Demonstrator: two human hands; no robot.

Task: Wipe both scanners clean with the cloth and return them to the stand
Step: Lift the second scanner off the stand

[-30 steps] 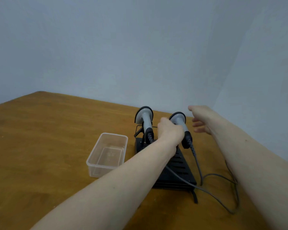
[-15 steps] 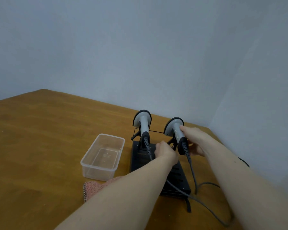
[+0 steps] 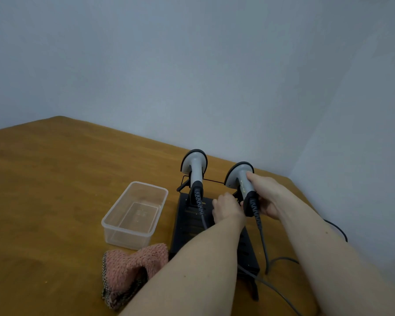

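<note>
Two grey-and-black handheld scanners stand upright on a black slotted stand point(image 3: 187, 222) near the table's back right corner. The left scanner point(image 3: 195, 169) rests alone in its cradle. My right hand point(image 3: 268, 196) is wrapped around the handle of the right scanner point(image 3: 238, 176). My left hand point(image 3: 226, 207) sits on the stand just below that scanner, fingers curled near its cradle; what it grips is hidden. A pink fuzzy cloth point(image 3: 130, 270) lies crumpled on the table beside my left forearm.
A clear plastic tub point(image 3: 132, 233) stands left of the stand. Grey cables point(image 3: 266, 256) trail from the scanners across the wooden table point(image 3: 43, 190) to the right. Walls close in behind and to the right.
My right hand came in from the open air and closed on the right scanner's handle. My left hand slid down from the scanner to the stand. The camera tilted down, revealing the cloth.
</note>
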